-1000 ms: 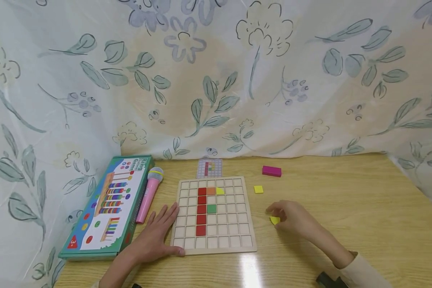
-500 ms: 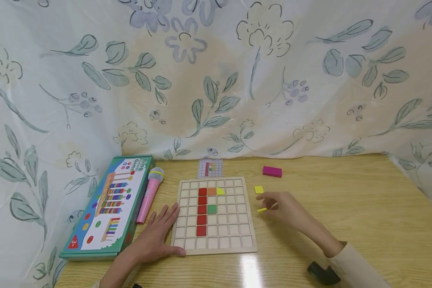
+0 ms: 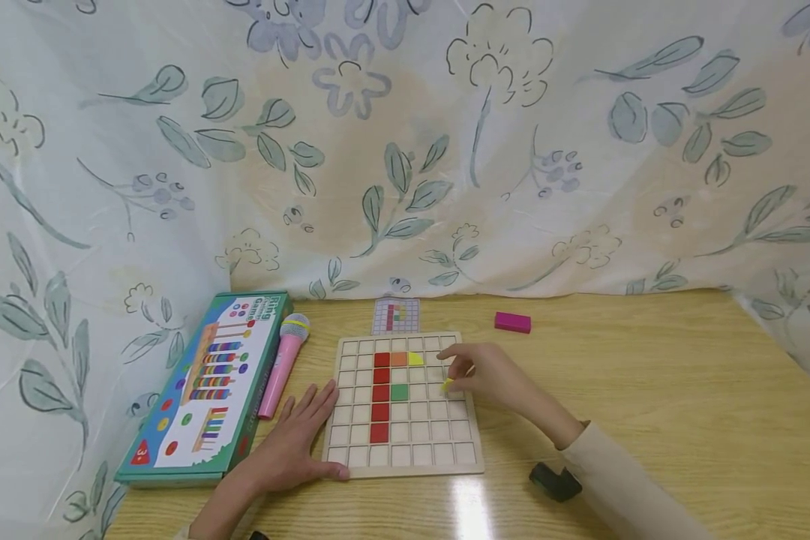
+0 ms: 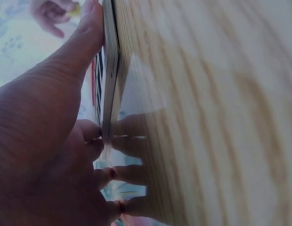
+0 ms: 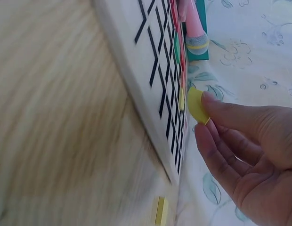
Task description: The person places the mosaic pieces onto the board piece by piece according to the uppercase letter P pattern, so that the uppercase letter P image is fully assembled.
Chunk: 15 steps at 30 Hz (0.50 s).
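Observation:
My right hand (image 3: 493, 373) is over the right part of a wooden grid board (image 3: 412, 472). It pinches a yellow quarter-round tile (image 5: 198, 105) between thumb and fingers, clear of the board in the right wrist view. On the board are a column of several red tiles (image 3: 380, 392), an orange tile (image 3: 399, 359), a yellow round-edged tile (image 3: 415, 359) and a green tile (image 3: 400, 392). Spread along the board's left edge, my left hand (image 3: 286, 450) rests with straight fingers, its thumb at the near corner. A loose yellow tile (image 5: 160, 211) lies right of the board, hidden in the head view.
Behind the board lies a small printed pattern card (image 3: 396, 316). A magenta block (image 3: 512, 322) lies at the back right. To the left are a pink toy microphone (image 3: 284, 367) and a green-edged game box (image 3: 205, 390). A floral cloth (image 3: 405, 150) hangs behind the table.
With the yellow quarter-round tile lifted off the table, my right hand has moved left and away from me, over the board. My left hand has stayed still.

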{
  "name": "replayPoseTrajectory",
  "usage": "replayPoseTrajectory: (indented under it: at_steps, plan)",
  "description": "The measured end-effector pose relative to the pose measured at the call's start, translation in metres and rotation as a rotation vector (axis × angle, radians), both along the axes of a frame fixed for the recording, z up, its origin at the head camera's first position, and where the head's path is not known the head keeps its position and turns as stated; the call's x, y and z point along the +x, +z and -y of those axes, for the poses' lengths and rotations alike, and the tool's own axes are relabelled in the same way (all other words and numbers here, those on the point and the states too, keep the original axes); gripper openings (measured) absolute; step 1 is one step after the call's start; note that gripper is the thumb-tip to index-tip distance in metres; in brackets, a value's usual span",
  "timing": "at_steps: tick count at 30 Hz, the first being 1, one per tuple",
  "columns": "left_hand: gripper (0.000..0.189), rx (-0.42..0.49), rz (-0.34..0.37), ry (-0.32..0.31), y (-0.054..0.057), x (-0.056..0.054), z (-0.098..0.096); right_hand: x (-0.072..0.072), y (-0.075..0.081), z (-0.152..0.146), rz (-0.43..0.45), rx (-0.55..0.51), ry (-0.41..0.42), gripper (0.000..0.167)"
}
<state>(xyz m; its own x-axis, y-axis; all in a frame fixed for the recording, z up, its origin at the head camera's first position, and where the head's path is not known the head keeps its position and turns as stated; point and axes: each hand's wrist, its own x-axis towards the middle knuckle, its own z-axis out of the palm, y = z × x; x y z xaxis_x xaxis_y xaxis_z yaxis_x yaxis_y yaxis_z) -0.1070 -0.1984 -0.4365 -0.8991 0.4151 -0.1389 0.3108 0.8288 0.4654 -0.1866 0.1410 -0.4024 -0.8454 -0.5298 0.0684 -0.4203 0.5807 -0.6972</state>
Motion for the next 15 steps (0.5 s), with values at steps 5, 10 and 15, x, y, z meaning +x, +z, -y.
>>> replayPoseTrajectory:
  at_steps: [5, 10, 15]
  plan:
    - [0.120, 0.007, 0.003, 0.004, -0.001, 0.000, 0.000, -0.008, 0.000, 0.018, 0.009, -0.007, 0.047, 0.041]
    - [0.119, 0.002, 0.010, 0.009, 0.000, -0.001, 0.000, -0.015, -0.003, 0.034, 0.038, -0.006, 0.069, 0.040]
    - [0.119, 0.006, 0.014, 0.008, 0.000, 0.000, -0.001, -0.018, -0.006, 0.046, 0.056, 0.021, 0.077, 0.035]
